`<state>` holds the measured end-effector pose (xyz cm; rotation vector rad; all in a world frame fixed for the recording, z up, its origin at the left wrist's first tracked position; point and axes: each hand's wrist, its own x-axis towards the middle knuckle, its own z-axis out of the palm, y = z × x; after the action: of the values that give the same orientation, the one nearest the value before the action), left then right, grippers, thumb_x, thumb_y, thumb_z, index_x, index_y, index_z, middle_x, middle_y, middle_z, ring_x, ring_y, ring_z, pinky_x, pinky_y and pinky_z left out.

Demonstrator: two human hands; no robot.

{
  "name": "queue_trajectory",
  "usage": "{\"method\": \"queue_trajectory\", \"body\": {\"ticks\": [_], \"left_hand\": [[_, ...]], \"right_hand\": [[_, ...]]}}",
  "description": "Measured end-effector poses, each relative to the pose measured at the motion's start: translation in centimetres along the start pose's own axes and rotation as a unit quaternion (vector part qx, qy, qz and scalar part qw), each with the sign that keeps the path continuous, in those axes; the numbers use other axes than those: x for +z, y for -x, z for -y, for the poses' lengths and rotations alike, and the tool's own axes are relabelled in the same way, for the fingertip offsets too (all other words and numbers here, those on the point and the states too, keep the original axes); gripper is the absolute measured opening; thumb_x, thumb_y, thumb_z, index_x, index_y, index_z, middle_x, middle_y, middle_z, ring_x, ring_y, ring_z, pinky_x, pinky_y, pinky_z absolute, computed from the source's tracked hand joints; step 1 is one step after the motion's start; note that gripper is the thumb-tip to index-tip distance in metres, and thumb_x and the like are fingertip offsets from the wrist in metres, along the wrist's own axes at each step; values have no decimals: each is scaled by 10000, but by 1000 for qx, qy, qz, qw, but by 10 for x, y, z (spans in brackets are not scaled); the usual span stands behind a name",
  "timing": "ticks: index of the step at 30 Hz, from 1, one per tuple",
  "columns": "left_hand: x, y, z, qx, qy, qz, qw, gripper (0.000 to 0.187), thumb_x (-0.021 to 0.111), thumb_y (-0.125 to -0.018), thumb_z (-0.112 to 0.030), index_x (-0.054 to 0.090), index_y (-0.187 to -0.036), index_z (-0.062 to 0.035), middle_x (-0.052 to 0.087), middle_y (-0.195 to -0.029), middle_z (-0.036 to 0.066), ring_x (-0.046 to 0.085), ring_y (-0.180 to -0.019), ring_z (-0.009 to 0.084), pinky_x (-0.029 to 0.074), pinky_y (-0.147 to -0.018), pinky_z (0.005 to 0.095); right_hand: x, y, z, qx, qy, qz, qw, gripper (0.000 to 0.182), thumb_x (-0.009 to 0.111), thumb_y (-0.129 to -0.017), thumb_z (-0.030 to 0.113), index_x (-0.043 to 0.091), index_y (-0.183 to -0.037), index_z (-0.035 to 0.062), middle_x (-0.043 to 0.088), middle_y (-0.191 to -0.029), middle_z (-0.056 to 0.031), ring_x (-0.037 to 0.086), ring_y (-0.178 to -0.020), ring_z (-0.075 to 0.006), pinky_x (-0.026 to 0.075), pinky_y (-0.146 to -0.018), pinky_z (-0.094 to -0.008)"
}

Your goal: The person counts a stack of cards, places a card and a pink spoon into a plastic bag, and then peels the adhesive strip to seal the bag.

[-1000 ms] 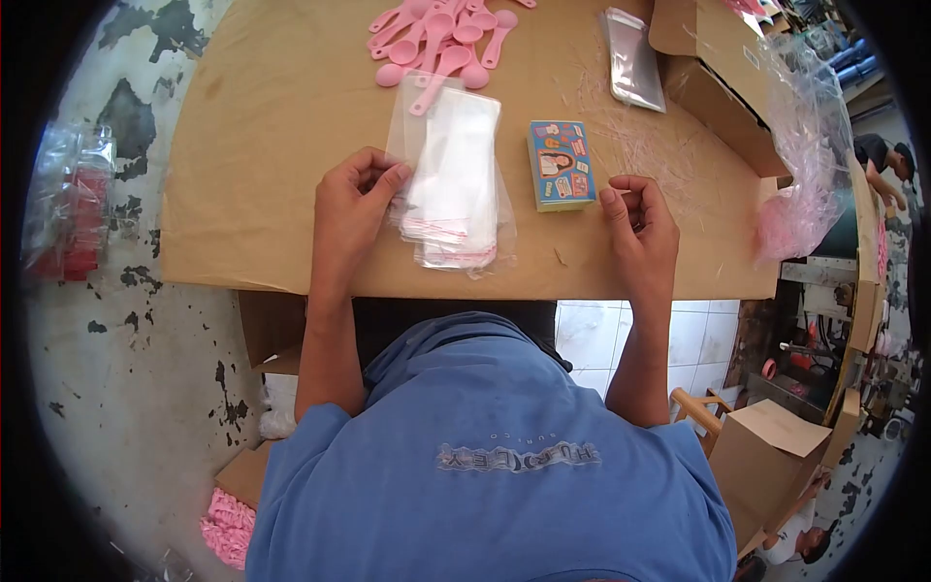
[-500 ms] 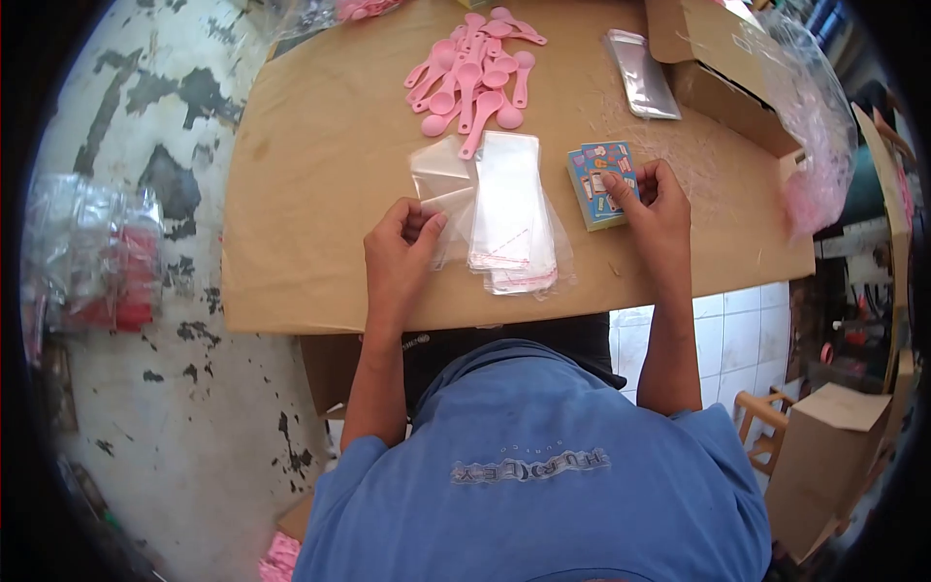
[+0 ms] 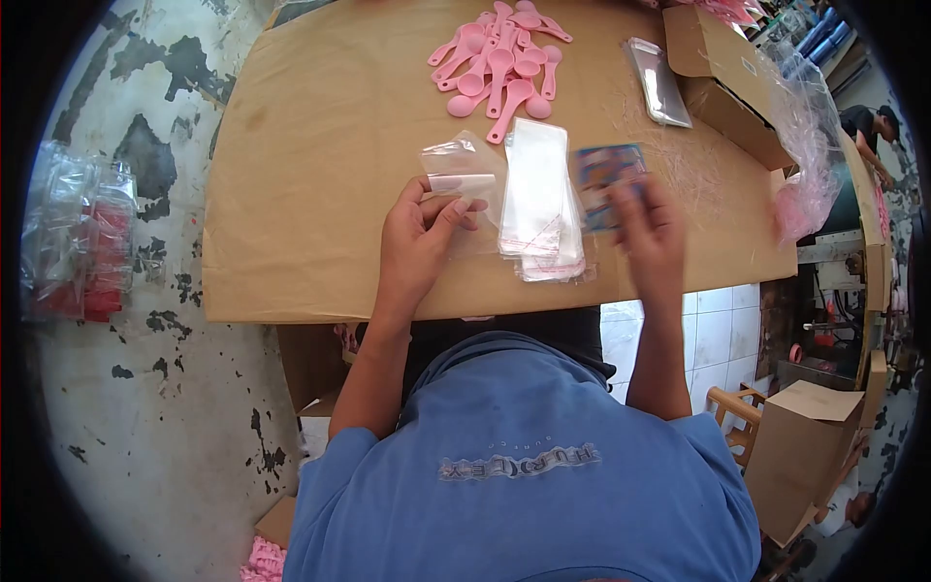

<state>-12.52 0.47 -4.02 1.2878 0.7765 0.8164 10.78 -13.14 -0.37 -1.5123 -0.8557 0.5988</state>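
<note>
My left hand (image 3: 419, 238) is closed on a clear plastic bag (image 3: 464, 155), its folded edge between thumb and fingers. Just to the right lies a pile of flat clear bags (image 3: 536, 189) with red-marked flap ends. My right hand (image 3: 652, 228), smeared by motion, grips the right side of a colourful blue printed card (image 3: 606, 165). Blur hides whether it is one card or several. Beyond the bags sits a heap of pink measuring spoons (image 3: 499, 63), the closest handle almost touching the pile.
Toward the back right are a silvery clear packet (image 3: 658, 82) and an open cardboard box (image 3: 727, 87) with plastic film (image 3: 805, 126) beside it. Brown paper covers the table (image 3: 310, 194). Another person (image 3: 868, 136) is at the far right. Plastic-wrapped packs (image 3: 82, 233) lie left.
My left hand has raised the bag's edge and curled it over. My right hand has shifted with the card, which is now blurred. The whole view has moved slightly.
</note>
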Motion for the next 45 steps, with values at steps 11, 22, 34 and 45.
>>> {"method": "queue_trajectory", "body": {"ticks": [11, 22, 34, 45], "left_hand": [[-5, -1, -4, -25, 276, -126, 953, 235, 689, -1051, -171, 663, -1239, -33, 747, -1222, 167, 747, -1063, 241, 608, -919, 349], [55, -5, -6, -23, 308, -74, 948, 315, 650, -1067, -131, 579, -1341, 6, 666, -1377, 203, 694, -1187, 229, 579, -1034, 388], [59, 0, -6, -7, 304, -39, 952, 320, 656, -1058, -85, 581, -1347, 27, 750, -1171, 131, 723, -1062, 162, 576, -978, 331], [63, 13, 5, 21, 306, -32, 951, 306, 677, -1046, -99, 621, -1335, -17, 725, -1236, 86, 683, -1128, 142, 533, -1022, 328]], "right_hand": [[28, 4, -6, 1, 57, 67, 996, 240, 706, -1037, 185, 697, -1143, -30, 733, -890, -35, 631, -762, -71, 480, -642, -256], [41, 2, -8, 84, -172, 111, 975, 213, 715, -1045, 198, 691, -1118, 0, 653, -817, 33, 556, -668, -9, 435, -562, -194], [25, 0, -18, 127, -214, 155, 956, 215, 728, -1021, 132, 652, -1142, -28, 705, -901, -43, 671, -740, -77, 559, -655, -228], [68, 4, -5, 21, -156, 97, 983, 180, 732, -1018, 127, 668, -1102, -19, 722, -966, -66, 703, -796, -99, 583, -699, -244]]}}
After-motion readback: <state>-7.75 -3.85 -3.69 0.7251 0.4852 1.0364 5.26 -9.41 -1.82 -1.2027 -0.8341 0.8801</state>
